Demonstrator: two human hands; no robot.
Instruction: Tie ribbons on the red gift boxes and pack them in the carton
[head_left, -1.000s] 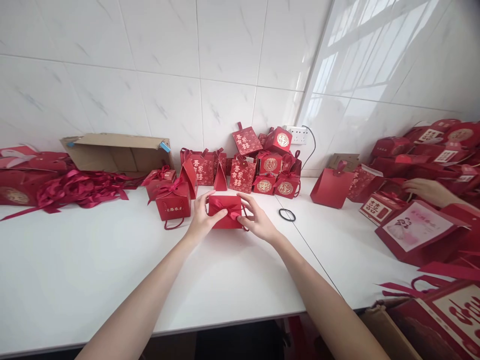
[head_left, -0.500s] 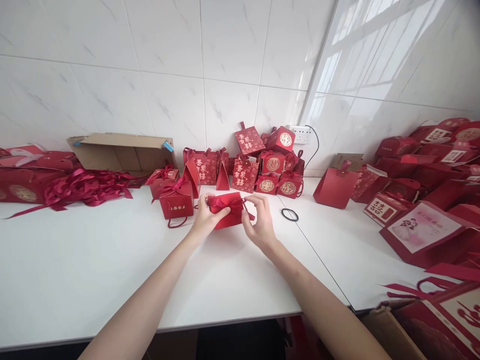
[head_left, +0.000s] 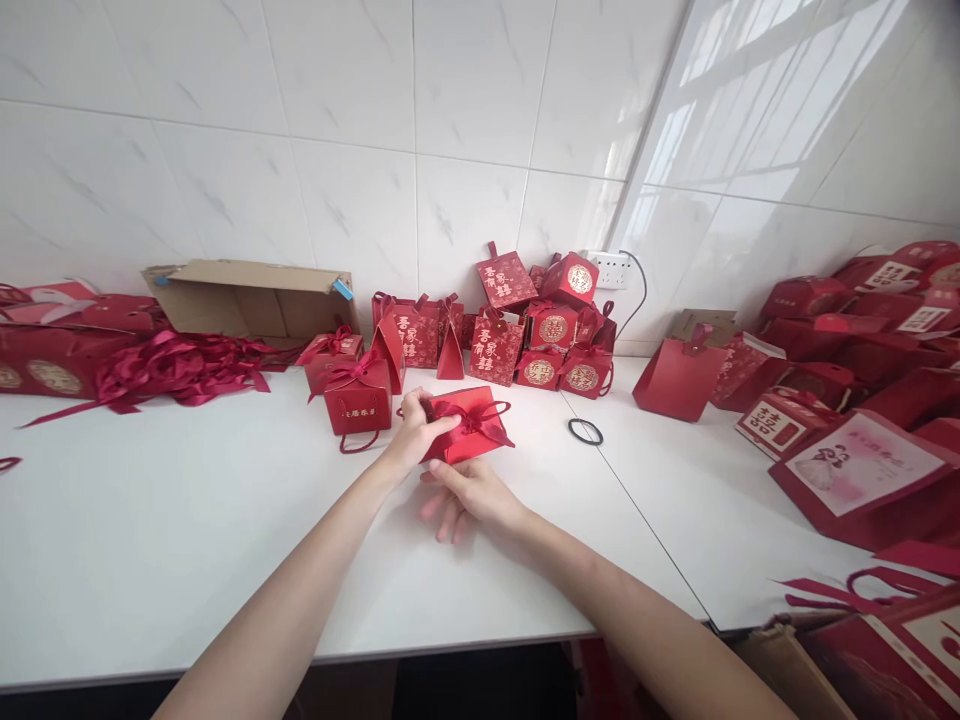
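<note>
A small red gift box (head_left: 466,399) is tilted with its top facing me, just above or on the white table. Across it lies a shiny red ribbon bow (head_left: 472,427) with loops and tails spread out. My left hand (head_left: 415,432) grips the box's left side, its thumb pressing on the ribbon. At the box's near edge is my right hand (head_left: 474,492), fingers spread and hanging below, slightly blurred; whether its thumb touches the box I cannot tell. Close by on the left stands another ribboned red box (head_left: 358,405) with a cord handle.
Several red gift boxes (head_left: 551,328) are stacked along the tiled wall. Loose red ribbons (head_left: 187,368) and an open cardboard box (head_left: 262,300) lie to the left. A black ring (head_left: 585,432) sits right of my hands. More red boxes (head_left: 847,470) crowd the right side.
My right hand has left the box's right side and dropped to its near edge, fingers spreading. The bow now shows fully. My left hand keeps its grip; the view has shifted slightly.
</note>
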